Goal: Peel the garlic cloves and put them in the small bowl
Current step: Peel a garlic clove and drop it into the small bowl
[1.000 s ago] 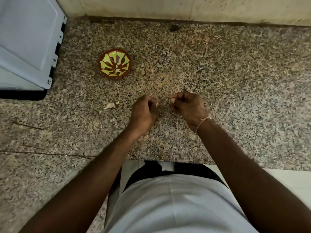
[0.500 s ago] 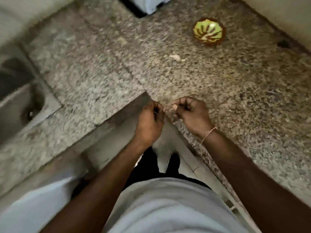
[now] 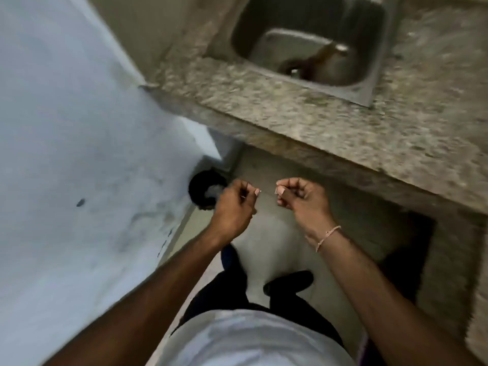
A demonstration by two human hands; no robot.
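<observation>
Here, at left, a pale wall [image 3: 79, 154]; a dark round bin [image 3: 200, 191] sits beneath. Left hand [image 3: 232, 207] and right hand [image 3: 303, 202] hover apart over the floor, fingers curled, each grip pinching something too small to tell. Far right, a steel sink [image 3: 264, 67] sits in the speckled bench [image 3: 343, 133], holding something blurred.

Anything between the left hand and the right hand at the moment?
Nothing solid in the head view: the left hand and right hand are apart, fingers curled, with only blurred floor showing through the gap.

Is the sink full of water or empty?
Not full. The sink shows its bare metal floor, with only a blurred brown thing lying near the drain. Whether the floor is wet, I cannot tell.
</observation>
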